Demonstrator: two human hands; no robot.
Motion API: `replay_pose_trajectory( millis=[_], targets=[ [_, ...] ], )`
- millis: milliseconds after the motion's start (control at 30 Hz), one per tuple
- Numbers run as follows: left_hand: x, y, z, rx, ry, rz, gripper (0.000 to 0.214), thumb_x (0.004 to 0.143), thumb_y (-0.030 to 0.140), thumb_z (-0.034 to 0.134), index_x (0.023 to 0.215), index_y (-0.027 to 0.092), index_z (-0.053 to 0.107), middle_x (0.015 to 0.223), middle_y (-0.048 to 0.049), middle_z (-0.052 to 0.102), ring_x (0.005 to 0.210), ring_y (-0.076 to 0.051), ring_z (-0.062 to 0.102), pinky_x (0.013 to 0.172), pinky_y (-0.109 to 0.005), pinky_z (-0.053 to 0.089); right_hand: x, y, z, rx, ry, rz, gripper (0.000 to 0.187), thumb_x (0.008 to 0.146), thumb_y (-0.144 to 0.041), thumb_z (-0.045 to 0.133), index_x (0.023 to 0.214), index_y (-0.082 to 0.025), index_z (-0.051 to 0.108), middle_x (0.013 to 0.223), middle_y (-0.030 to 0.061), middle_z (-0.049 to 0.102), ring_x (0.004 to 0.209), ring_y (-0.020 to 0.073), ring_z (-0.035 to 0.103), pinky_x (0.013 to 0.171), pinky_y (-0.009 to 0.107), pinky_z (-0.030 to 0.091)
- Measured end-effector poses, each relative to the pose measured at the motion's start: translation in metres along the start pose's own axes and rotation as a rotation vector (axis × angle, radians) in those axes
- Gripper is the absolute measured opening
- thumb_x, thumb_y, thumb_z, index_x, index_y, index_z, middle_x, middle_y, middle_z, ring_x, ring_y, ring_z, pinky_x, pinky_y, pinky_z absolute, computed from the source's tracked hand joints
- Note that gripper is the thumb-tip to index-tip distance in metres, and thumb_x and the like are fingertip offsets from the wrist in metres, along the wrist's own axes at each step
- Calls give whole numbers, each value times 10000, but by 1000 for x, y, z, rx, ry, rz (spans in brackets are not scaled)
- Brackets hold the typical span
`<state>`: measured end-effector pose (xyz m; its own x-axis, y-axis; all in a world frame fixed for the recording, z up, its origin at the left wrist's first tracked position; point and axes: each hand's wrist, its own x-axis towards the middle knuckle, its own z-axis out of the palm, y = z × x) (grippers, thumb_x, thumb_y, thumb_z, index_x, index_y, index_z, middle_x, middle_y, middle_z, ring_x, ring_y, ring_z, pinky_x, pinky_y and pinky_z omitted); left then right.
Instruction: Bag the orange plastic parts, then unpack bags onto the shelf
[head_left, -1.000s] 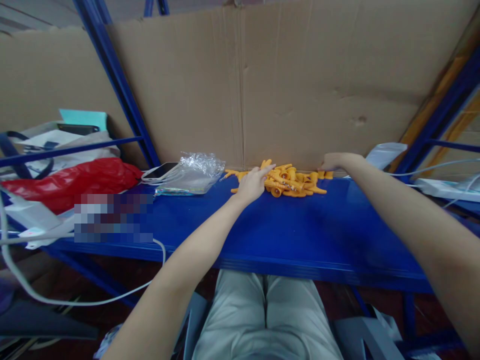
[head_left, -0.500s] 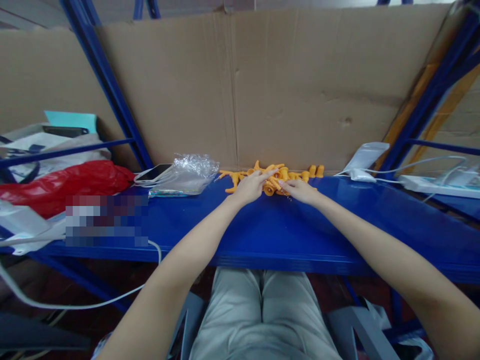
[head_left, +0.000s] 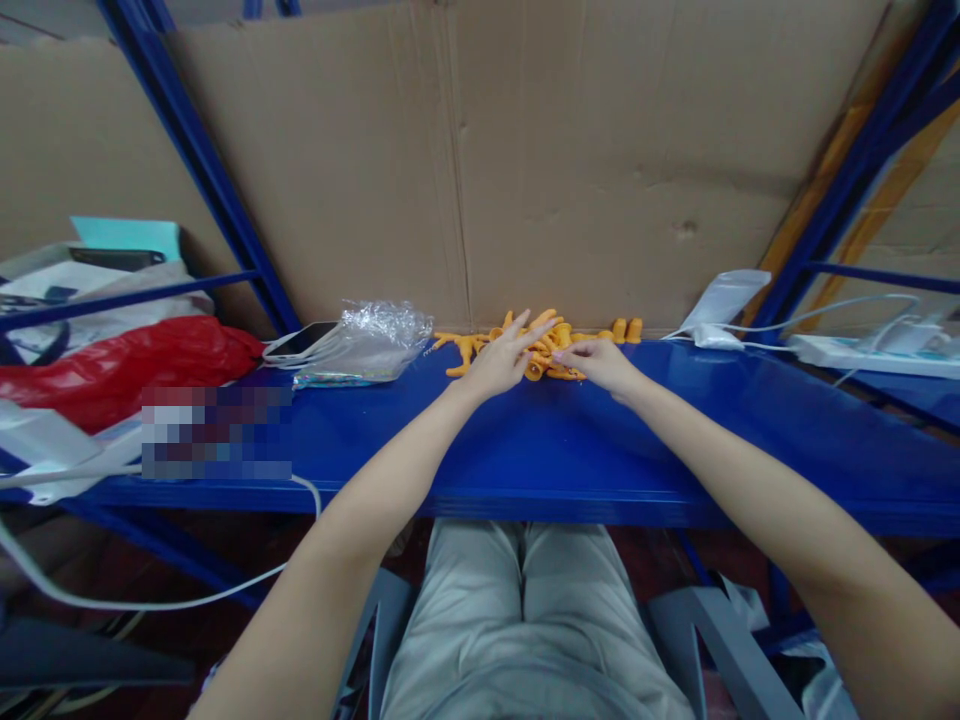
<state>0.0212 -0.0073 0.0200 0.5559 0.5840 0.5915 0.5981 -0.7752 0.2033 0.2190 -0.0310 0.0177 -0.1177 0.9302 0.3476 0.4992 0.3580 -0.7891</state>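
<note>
A heap of small orange plastic pieces (head_left: 537,369) lies at the back of the blue tabletop; some look like little hands with hollow ends. One spread-fingered orange piece (head_left: 463,350) sits at the heap's left. My left hand (head_left: 499,362) rests over the left part of the heap, palm down with its fingers spread. From the right, my right hand (head_left: 606,366) reaches in with thumb and fingers pinched together at an orange piece (head_left: 564,373). The fingertips partly cover that piece. Two upright orange pieces (head_left: 627,330) stand to the right, behind my right hand.
A cardboard sheet (head_left: 600,180) rises behind the blue table (head_left: 540,450). On the left are a clear plastic bag (head_left: 382,345), a phone (head_left: 304,340) and a red bag (head_left: 142,360). White cables and a power strip (head_left: 870,355) lie to the right.
My right hand has drawn its fingers into a pinch and bent at the wrist. The fingers of my left hand have lifted and spread. The camera view has shifted slightly.
</note>
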Motion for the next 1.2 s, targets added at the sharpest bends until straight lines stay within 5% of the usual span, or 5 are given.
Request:
replay_pose_trajectory(
  millis=[167,367,567,967,1200],
  targets=[
    [-3,8,1,-41,53,-5,575,933,219,471,1488,308,350,1609,-88,248,1248,-265,549,1025,-449,461,0,0,-2,320,-63,167,338,744,-482,729,646,-180,613,555,-16,488,512,102,409,519,273,353],
    [0,9,1,-26,188,70,336,944,294,488,1234,177,611,1295,-112,630,1162,-222,609,986,-373,486,-2,-6,0,546,-56,179,450,675,-496,785,574,-193,469,519,-44,435,475,60,355,449,232,261],
    [1,18,4,-156,11,43,295,946,340,506,886,164,736,764,-35,736,712,-143,673,711,-256,507,-3,-11,-1,642,-29,173,374,687,-448,791,655,-165,549,510,-61,452,451,41,369,450,227,269],
    [1,21,19,-517,-164,-147,205,883,278,593,861,130,733,680,-25,707,453,-66,572,460,-168,444,-2,-3,6,577,-54,228,416,750,-451,754,602,-174,481,524,-38,505,462,41,416,481,222,323],
    [4,19,20,-620,-145,-216,180,884,185,575,784,110,704,668,-25,703,410,-48,549,434,-153,441,-2,0,6,569,-102,273,304,795,-353,727,665,-172,520,551,-39,528,463,47,440,482,209,340]
  ],
)
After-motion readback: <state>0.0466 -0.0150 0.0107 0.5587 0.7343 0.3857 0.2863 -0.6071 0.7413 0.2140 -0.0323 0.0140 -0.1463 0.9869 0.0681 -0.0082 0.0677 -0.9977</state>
